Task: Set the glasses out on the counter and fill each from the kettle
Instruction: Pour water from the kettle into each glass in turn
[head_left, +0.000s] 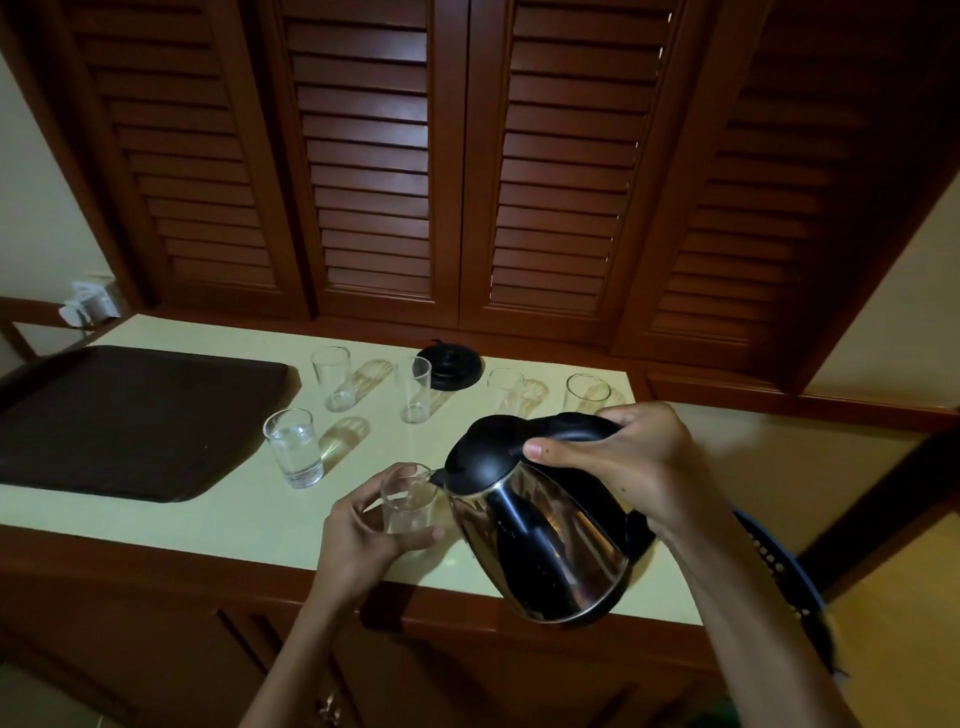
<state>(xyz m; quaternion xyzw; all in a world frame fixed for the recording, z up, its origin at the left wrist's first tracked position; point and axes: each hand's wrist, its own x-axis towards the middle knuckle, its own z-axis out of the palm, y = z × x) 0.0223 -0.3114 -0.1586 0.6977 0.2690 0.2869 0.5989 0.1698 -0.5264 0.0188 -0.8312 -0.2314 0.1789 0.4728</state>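
My right hand (623, 457) grips the black handle of a steel kettle (540, 540), tilted with its spout over a clear glass (408, 501). My left hand (363, 540) holds that glass near the front of the pale counter (234, 514). A glass with water in it (293, 447) stands to the left. Several empty glasses stand further back, among them one at the back left (332, 376), one in the middle (414, 389) and one at the far right (586, 393).
A dark brown tray (119, 421) lies on the counter's left part. The kettle's black base (452, 366) sits at the back by the louvred wooden doors (467, 182). A blue basket (779, 566) shows behind my right forearm.
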